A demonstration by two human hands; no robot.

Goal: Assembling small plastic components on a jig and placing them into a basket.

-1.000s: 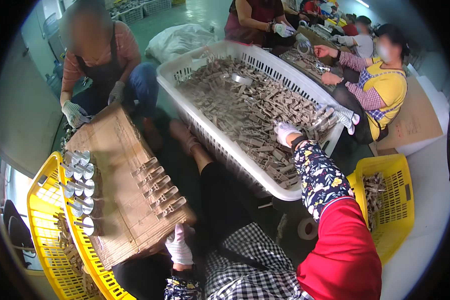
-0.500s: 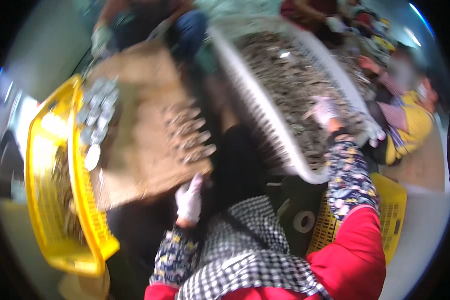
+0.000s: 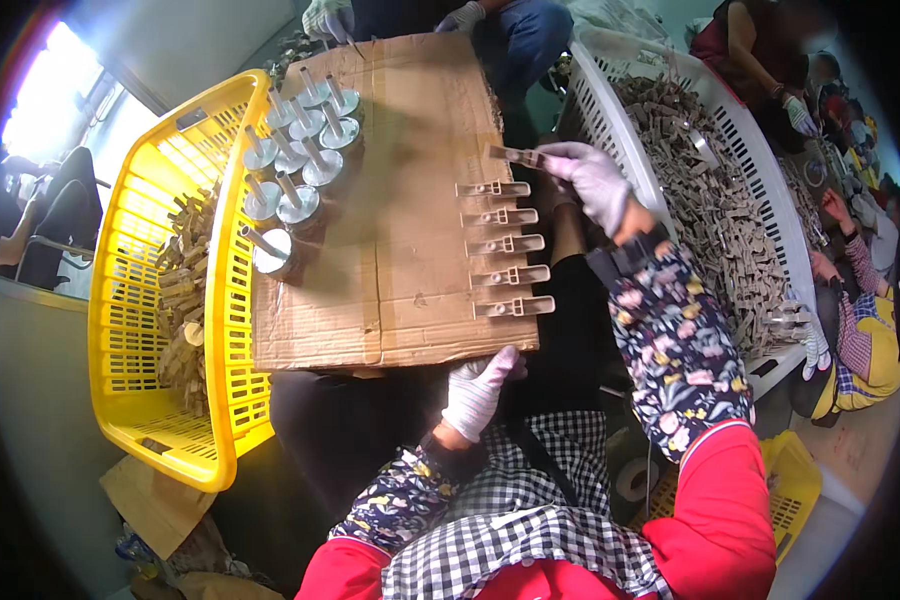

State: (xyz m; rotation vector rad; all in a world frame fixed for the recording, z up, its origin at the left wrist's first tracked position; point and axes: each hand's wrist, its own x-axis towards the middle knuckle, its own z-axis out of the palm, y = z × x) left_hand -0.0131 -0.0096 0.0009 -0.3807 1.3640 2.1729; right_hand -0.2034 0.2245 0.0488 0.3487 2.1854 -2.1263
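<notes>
A brown cardboard sheet [image 3: 400, 200] lies in front of me over my lap. My left hand [image 3: 478, 392], in a white glove, grips its near edge from below with the thumb against the rim. Along the right side, several translucent brownish clips [image 3: 511, 274] lie in a column, one behind another. My gloved right hand [image 3: 595, 185] holds one more brownish clip [image 3: 515, 156] in a pinch, just past the far end of that column. At the sheet's far left stand several silvery round discs [image 3: 322, 167], each with a metal post sticking up.
To the right, a white basket [image 3: 630, 120] is heaped with similar clips. A yellow basket [image 3: 232, 400] with brownish pieces inside stands at the left. Across the cardboard, a person's gloved hand [image 3: 328, 18] is near its far edge. More people work at the right.
My right hand has come left from the white basket to the cardboard, now with a clip in its fingers. My left hand stays at the near edge. The whole view has swung right.
</notes>
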